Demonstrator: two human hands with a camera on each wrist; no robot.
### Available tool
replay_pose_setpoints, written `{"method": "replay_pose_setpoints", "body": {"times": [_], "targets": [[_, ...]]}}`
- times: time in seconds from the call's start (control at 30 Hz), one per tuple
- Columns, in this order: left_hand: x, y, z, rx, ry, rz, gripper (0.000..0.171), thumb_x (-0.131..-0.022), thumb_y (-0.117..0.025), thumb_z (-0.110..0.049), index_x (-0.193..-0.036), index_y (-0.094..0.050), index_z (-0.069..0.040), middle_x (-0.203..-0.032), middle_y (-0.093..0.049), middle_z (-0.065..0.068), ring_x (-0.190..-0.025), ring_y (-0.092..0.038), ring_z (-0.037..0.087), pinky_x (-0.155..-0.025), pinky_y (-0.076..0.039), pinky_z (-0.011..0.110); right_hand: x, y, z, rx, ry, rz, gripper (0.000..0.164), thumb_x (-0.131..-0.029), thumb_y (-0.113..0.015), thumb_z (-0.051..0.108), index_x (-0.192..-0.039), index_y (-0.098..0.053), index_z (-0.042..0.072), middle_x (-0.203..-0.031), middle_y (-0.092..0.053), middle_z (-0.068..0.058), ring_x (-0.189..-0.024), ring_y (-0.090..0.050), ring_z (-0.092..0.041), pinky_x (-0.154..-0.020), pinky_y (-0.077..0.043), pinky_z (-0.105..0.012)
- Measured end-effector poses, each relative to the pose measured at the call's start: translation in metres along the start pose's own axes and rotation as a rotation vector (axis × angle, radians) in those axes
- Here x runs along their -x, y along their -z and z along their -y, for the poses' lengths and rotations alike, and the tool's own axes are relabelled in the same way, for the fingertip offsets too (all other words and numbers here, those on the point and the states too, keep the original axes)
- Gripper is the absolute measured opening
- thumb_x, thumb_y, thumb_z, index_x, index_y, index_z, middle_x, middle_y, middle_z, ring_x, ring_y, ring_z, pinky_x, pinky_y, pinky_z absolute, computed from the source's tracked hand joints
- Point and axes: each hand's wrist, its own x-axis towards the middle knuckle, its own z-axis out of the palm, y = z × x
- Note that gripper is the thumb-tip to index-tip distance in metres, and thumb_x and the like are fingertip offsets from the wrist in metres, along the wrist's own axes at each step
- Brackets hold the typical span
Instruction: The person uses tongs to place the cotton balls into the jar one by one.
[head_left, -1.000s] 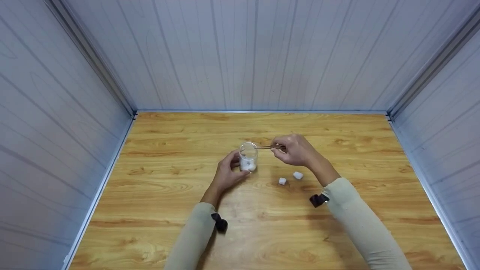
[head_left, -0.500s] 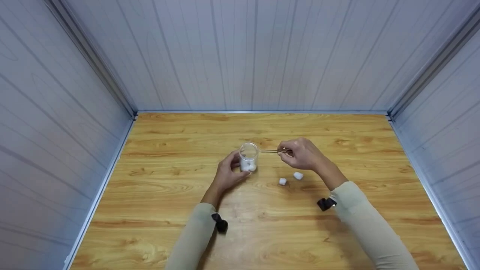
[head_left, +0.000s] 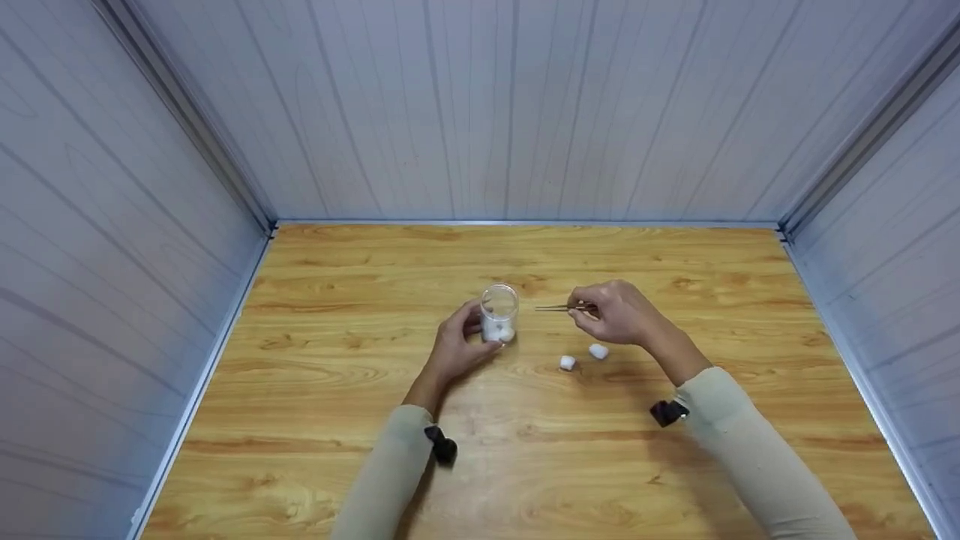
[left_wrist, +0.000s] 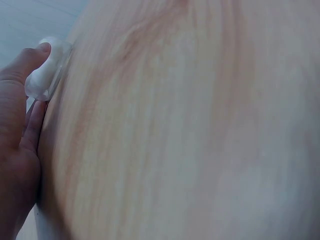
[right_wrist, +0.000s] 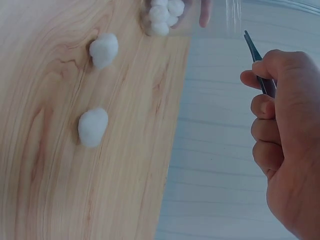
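A clear glass jar [head_left: 499, 306] stands on the wooden table with several white cotton balls [right_wrist: 160, 15] at its bottom. My left hand [head_left: 457, 341] grips the jar low from the left, thumb in front; the left wrist view shows the thumb across the jar [left_wrist: 47, 75]. To the jar's right, my right hand [head_left: 616, 313] pinches metal tweezers [head_left: 553, 307] between thumb and forefinger. Their tips point left at the jar, apart from it, with nothing between them. Two loose cotton balls, one nearer [head_left: 568, 363] and one farther right [head_left: 598, 351], lie below the right hand.
The wood-grain table [head_left: 315, 405] is enclosed by pale panel walls [head_left: 480, 112] at the back and on both sides. A metal strip runs along the table's back edge. Small black cameras [head_left: 442, 448] sit on both sleeves.
My right hand has drawn back to the right, taking the tweezers' tips from the jar's mouth out to its right side. My left hand and the jar have stayed in place.
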Motion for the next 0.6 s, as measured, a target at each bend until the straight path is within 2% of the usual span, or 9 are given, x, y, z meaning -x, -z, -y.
{"method": "replay_pose_setpoints", "body": {"times": [0.23, 0.6], "targets": [[0.001, 0.001, -0.001, -0.019, -0.011, 0.003, 0.075, -0.088, -0.095, -0.003, -0.154, -0.060, 0.001, -0.140, -0.073, 0.027, -0.133, -0.072, 0.043, -0.116, -0.066, 0.047, 0.006, 0.001, -0.003, 0.014, 0.013, 0.002, 0.010, -0.104, -0.074, 0.013, -0.102, -0.082, 0.006, -0.086, -0.085, -0.012, -0.070, -0.078, -0.026, -0.065, -0.067, -0.047], [0.001, 0.001, -0.003, 0.001, 0.007, -0.003, 0.079, -0.087, -0.094, -0.001, -0.157, -0.059, 0.000, -0.143, -0.072, 0.027, -0.133, -0.072, 0.043, -0.117, -0.065, 0.050, 0.019, -0.007, -0.007, 0.049, 0.031, 0.075, 0.011, -0.104, -0.074, 0.013, -0.104, -0.083, 0.006, -0.091, -0.087, -0.012, -0.070, -0.079, -0.024, -0.063, -0.067, -0.044]]}}
